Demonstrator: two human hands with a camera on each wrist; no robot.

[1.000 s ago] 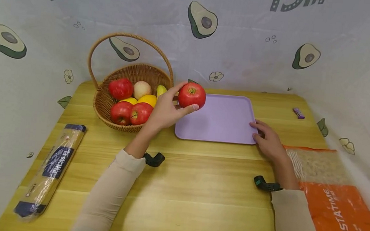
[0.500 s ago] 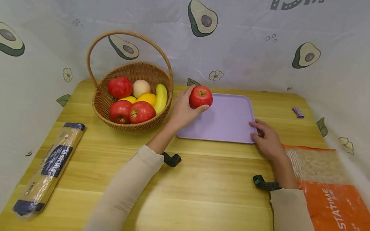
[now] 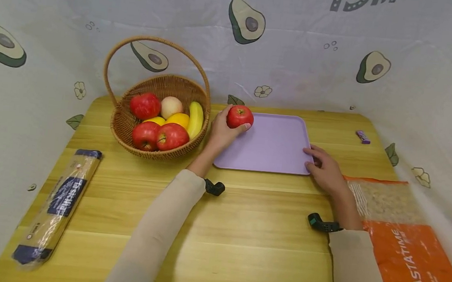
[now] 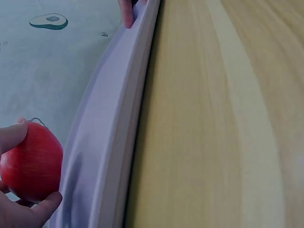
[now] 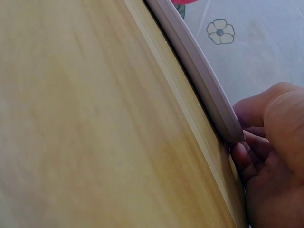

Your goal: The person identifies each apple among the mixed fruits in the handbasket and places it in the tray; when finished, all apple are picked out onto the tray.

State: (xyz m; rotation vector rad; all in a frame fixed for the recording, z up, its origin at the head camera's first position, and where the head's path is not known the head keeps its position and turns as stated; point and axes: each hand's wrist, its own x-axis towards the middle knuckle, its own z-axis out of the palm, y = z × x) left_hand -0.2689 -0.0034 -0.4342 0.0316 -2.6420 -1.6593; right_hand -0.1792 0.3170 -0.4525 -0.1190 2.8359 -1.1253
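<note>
My left hand [image 3: 223, 132] grips a red apple [image 3: 240, 117] over the left end of a light purple tray [image 3: 270, 145]. In the left wrist view the apple [image 4: 33, 164] sits between the thumb and fingers, close above the tray [image 4: 102, 109]. My right hand [image 3: 326, 170] is at the tray's right edge. The right wrist view shows that hand [image 5: 275, 142] pinching the tray's corner [image 5: 232, 128], thumb above and fingers curled below the rim. Left of the tray stands a wicker basket [image 3: 116, 127] holding red apples [image 3: 173, 137], a banana [image 3: 196, 120] and other round fruit.
A long pack of pasta [image 3: 59, 205] lies at the left of the wooden table [image 3: 242, 236]. An orange bag of pasta [image 3: 413, 260] lies under the right forearm's outer side. A small purple wrapped sweet [image 3: 362, 137] is at the back right. The basket's tall handle [image 3: 160, 40] arches up.
My left hand has carried the apple rightward from beside the basket to above the tray, then slightly back left and lower. My right hand stays on the tray's edge.
</note>
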